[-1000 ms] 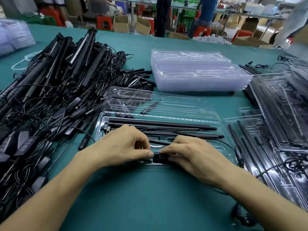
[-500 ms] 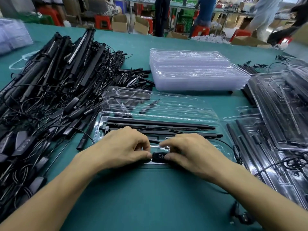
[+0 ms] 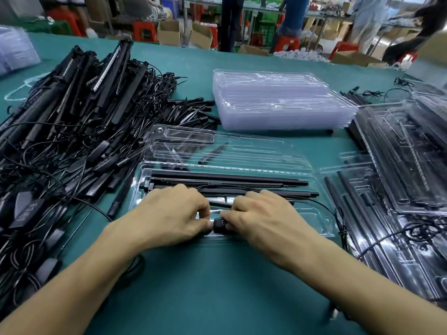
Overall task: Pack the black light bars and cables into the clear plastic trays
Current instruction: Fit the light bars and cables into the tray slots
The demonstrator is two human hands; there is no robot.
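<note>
Teal counter, near edge: left hand and right hand each have their grip pinched on a small black controller box inside the open clear plastic tray. Long black light bars lie in the tray just beyond. Farther off: a stack of empty clear trays.

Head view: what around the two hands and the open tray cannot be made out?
All in the head view:
Black controller: the right hand covers most of it; its print is too small to read.
Left hand: its fingertips curl under, so its hold is hidden.
Open tray: both hands hide its front slots.
Filled trays: cut off by the right edge.
</note>
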